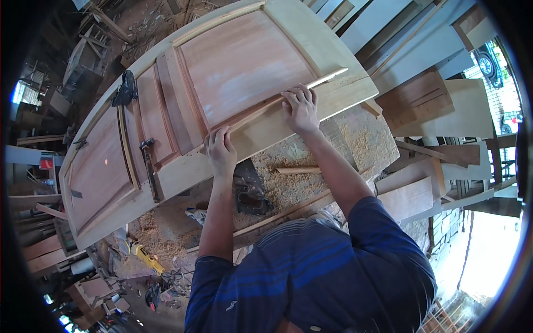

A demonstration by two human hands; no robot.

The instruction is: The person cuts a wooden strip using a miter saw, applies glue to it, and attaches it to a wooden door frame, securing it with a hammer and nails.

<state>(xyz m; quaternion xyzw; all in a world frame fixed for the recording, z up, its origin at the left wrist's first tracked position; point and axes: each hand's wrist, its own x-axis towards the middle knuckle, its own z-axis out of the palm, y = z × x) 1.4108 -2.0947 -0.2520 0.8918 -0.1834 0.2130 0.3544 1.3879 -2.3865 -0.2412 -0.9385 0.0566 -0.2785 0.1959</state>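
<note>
A wooden panel door [183, 172] lies flat across the workbench, with pinkish inset panels [250, 61] inside a paler frame. Along the near edge of the large right panel runs a thin wooden moulding strip [250, 115], its pale right end sticking out over the frame. My left hand [221, 154] has its fingers closed over the strip near the panel's lower left corner. Farther right, my right hand [302, 109] grips the same strip with curled fingers. A hammer [150, 169] rests on the door to the left of my left hand.
A black plastic bag [125, 90] sits on the door's far edge. Sawdust, a wood offcut [298, 170] and a dark tool [252, 201] lie on the bench [366, 139] nearest me. A yellow power tool [147, 257] is at lower left. Boards [416, 105] lean at right.
</note>
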